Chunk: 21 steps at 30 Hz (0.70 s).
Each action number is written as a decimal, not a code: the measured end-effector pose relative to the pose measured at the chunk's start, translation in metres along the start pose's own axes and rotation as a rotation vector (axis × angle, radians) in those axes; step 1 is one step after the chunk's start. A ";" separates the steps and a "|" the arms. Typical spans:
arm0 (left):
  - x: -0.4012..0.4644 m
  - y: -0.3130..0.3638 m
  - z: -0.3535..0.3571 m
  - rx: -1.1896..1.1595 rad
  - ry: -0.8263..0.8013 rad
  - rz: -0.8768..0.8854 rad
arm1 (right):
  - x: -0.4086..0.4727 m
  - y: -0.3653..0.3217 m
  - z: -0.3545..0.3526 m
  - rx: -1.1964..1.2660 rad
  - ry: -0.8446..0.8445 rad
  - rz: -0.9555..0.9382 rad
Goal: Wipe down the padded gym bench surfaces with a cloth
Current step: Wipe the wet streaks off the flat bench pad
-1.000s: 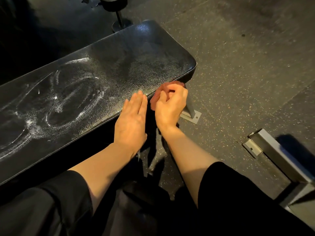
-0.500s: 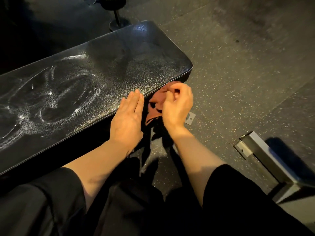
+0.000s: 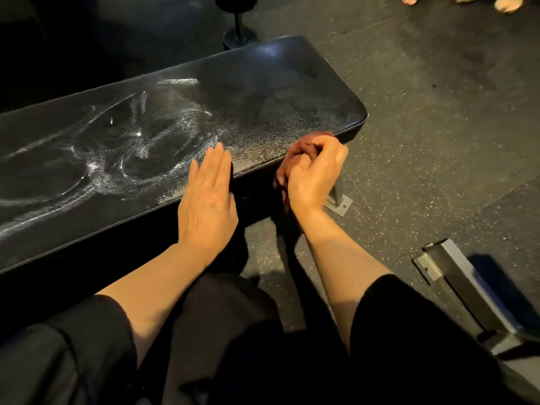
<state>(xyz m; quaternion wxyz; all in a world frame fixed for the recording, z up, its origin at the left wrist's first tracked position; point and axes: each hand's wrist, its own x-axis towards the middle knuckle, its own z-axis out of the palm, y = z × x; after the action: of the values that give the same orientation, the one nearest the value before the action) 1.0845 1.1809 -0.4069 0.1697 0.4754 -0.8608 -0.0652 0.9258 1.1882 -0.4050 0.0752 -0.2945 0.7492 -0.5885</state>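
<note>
A black padded bench (image 3: 248, 92) runs from the left edge toward the upper middle, its top streaked with pale wipe marks. My left hand (image 3: 209, 197) rests flat on the near edge of the pad, fingers straight and together. My right hand (image 3: 314, 171) grips a bunched reddish-brown cloth (image 3: 301, 149) against the near side edge of the pad, close to its right-hand corner. Most of the cloth is hidden under my fingers.
A metal foot plate (image 3: 339, 204) of the bench frame lies on the speckled rubber floor below my right hand. Another grey metal frame bar (image 3: 455, 276) sits at the right. A black post with a round base (image 3: 238, 33) stands beyond the bench. Someone's feet (image 3: 508, 2) show at top right.
My right hand has bunched the hanging cloth tighter and brought it up against the pad's side edge. My left hand has stayed flat on the near edge.
</note>
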 end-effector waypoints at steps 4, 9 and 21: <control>-0.004 -0.021 -0.015 0.008 0.032 -0.131 | -0.052 -0.020 0.012 -0.009 -0.366 -0.091; -0.004 -0.046 -0.029 0.039 0.030 -0.150 | -0.017 -0.042 0.013 0.032 -0.254 -0.308; 0.000 -0.062 -0.024 0.033 -0.027 -0.197 | -0.024 -0.020 0.055 -0.802 -0.836 -0.765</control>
<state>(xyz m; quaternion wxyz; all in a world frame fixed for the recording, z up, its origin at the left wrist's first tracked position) 1.1422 1.1484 -0.4009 0.1430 0.5596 -0.8130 -0.0738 0.9776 1.1525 -0.4078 0.0301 -0.7451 0.6604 -0.0883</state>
